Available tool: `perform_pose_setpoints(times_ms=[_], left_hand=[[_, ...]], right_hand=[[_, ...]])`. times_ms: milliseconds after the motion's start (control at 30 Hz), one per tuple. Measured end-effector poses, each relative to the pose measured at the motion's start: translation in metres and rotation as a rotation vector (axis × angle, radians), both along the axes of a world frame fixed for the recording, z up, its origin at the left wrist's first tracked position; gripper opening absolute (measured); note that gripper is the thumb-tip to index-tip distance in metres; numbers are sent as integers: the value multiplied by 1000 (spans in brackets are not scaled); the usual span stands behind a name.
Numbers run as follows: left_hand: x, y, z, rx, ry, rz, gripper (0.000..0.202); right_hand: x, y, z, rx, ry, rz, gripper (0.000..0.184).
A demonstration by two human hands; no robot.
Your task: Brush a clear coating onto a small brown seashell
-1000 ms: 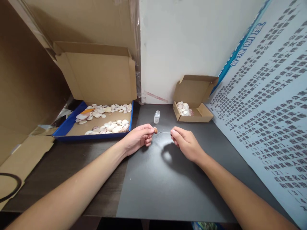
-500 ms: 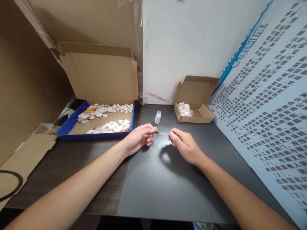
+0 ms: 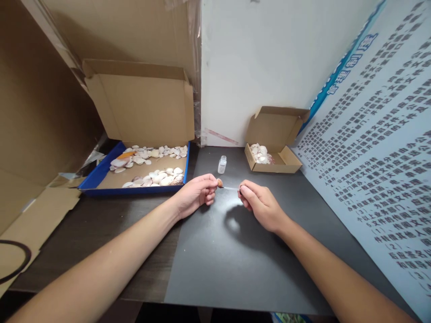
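Dark tabletop (image 3: 235,264), thin brush (image 3: 230,188) lying left-right, tip at shell (image 3: 219,182)

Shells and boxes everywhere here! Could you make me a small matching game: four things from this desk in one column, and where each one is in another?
Things:
1. small shell
2. glass vial
3. blue tray
4. small cardboard box

Places:
A. far right, by the wall
B. pinched in the left hand
C. left, holding many shells
D. upright, between the two boxes

Pairs: 1-B, 2-D, 3-C, 4-A
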State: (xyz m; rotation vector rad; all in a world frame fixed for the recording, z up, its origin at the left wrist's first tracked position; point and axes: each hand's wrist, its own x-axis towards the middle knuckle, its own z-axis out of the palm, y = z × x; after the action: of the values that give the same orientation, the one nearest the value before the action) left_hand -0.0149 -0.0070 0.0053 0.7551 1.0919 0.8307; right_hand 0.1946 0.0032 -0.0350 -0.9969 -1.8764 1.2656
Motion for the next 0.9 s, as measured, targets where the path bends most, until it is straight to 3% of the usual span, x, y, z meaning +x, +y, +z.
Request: perform_pose_setpoints(times_ms=[233,567,700,900], left_hand=[[1,0,0,4,10,-6,15],[0,0,1,1,87,-83,14],[1,1,3,-12,96,-97,13],[0,0,4,-10,85,-109,18]], right_hand=[[1,2,1,26,-34,-71,39],[2,5,2,15,10,-91,40],[2,4,3,2,46,-35,35],[3,4,1,-3,15,-86,39]])
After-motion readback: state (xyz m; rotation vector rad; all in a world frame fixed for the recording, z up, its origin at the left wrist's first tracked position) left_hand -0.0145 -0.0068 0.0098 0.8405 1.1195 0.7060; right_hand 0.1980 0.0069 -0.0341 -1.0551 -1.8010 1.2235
